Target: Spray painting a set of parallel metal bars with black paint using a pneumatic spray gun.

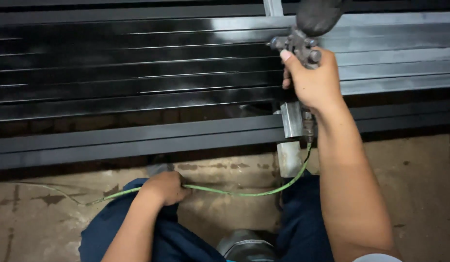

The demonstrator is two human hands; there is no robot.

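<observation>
1. While the right hand (314,80) is clamped around the grip of a paint-crusted spray gun (298,46), the head view shows the gun raised over a row of long metal bars (137,73), its nozzle pointing left along them, its body roughly upright, and its dark cup (317,14) above at the frame's top edge.
2. The left hand (166,188) is closed in a fist on a thin green air hose (244,193), low near the knees; the two hands are well apart.
3. The hose sags in a curve from the gun's base down to the left fist, then trails left across the floor.
4. The bars run left to right, flat-faced and straight; the left stretch is glossy wet black, the right stretch dull bare grey.
5. A short grey metal post (290,119) stands just under the gun.
6. The concrete floor (419,170) is tan, stained and chipped; dark blue trousers (302,223) frame the bottom edge.
</observation>
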